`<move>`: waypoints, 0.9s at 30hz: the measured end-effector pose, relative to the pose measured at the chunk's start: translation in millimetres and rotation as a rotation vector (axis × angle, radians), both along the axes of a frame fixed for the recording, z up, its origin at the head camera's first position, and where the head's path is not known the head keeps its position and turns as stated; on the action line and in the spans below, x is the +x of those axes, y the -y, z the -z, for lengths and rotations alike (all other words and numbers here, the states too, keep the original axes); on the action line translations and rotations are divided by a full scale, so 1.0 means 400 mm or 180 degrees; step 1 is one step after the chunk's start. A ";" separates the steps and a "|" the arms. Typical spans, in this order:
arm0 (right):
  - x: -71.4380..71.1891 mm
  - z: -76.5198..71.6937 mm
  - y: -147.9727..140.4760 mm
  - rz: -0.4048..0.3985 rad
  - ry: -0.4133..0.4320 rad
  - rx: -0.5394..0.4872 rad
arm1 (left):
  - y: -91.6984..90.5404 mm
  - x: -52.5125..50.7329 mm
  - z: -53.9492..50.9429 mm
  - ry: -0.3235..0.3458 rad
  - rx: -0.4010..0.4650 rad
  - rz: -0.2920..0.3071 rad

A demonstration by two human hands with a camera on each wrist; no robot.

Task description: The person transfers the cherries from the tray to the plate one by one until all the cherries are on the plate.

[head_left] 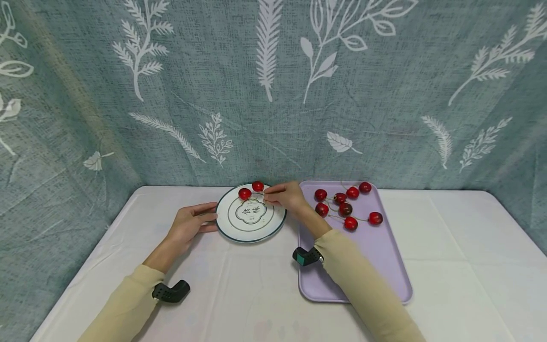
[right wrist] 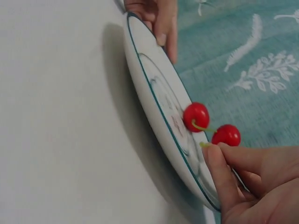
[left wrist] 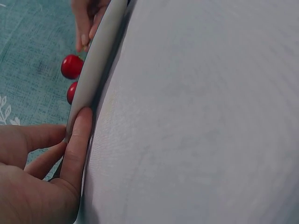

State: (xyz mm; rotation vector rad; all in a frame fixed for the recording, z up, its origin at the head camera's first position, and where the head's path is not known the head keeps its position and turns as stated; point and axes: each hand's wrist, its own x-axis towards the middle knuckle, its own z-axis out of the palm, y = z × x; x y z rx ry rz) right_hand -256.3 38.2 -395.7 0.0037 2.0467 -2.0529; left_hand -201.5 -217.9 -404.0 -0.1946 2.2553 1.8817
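A white plate [head_left: 252, 232] with a dark blue-green rim and a printed centre stands on the table. My left hand [head_left: 188, 225] holds it by its left edge; in the left wrist view, fingers [left wrist: 77, 149] lie on both sides of the rim. Two red cherries lie at the plate's far side, one cherry [head_left: 245, 194] left of the other cherry [head_left: 258, 186]. Over the plate's right part, my right hand [head_left: 288, 195] pinches a green cherry stem [right wrist: 204, 144] between thumb and fingertips. Which cherry this stem belongs to is partly hidden by the fingers.
A light purple tray [head_left: 380, 266] lies to the right, under my right forearm. Several stemmed cherries [head_left: 345, 209] are spread over its far half. White cloth [head_left: 461, 266] covers the table, and a grey-green patterned curtain [head_left: 239, 95] hangs right behind it.
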 end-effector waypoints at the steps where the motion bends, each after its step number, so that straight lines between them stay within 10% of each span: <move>1: 0.001 0.001 0.006 0.0046 0.0009 -0.0016 | 0.000 0.000 0.000 0.0003 -0.0006 0.0003; 27: 0.012 -0.003 0.046 0.0245 -0.0017 0.0478 | 0.000 0.002 0.003 -0.0020 0.0031 -0.0010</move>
